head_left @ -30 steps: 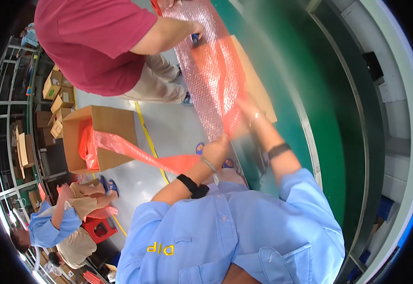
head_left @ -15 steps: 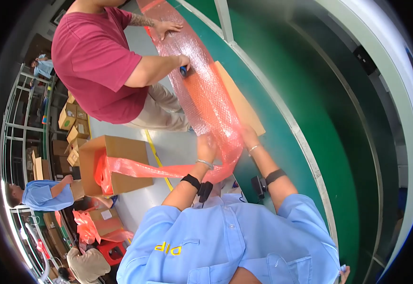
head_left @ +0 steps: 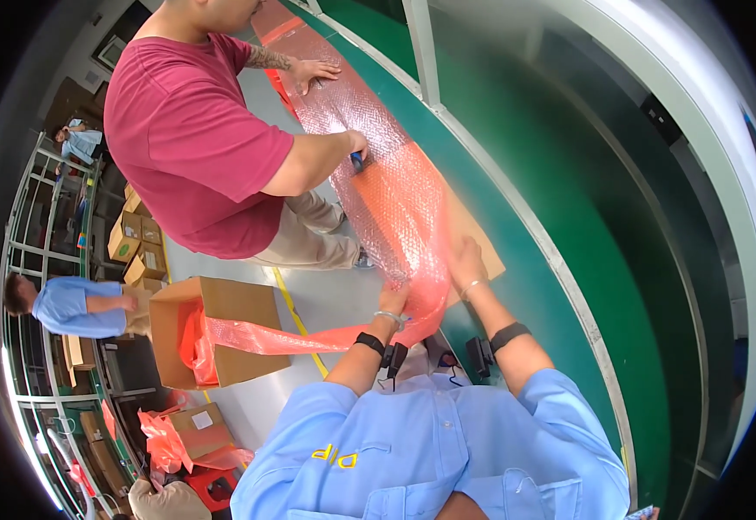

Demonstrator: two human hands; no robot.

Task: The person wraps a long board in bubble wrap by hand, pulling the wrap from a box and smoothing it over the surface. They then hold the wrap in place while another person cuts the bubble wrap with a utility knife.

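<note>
A long strip of pink bubble wrap point(head_left: 395, 208) lies along the green table and bends down past its near end. My left hand point(head_left: 393, 297) grips the wrap's left edge, with the fingers partly hidden in the film. On the opposite edge, my right hand point(head_left: 467, 264) pinches the wrap beside a flat brown cardboard sheet point(head_left: 469, 221) that shows from under it. Farther up the strip, a co-worker in a dark red shirt point(head_left: 192, 130) presses one hand flat on the wrap. The co-worker's other hand holds a small blue-handled tool point(head_left: 357, 162) against it.
An open cardboard box point(head_left: 244, 299) at the left holds more pink wrap, with a band running to my hands. A metal frame post point(head_left: 421, 52) rises at the table's far edge. Another person point(head_left: 83, 305) stands at the left, near stacked boxes point(head_left: 140, 238).
The whole view has shifted, so most things sit lower and further right. My right hand has moved slightly up along the cardboard, and the wrap between my hands looks flatter.
</note>
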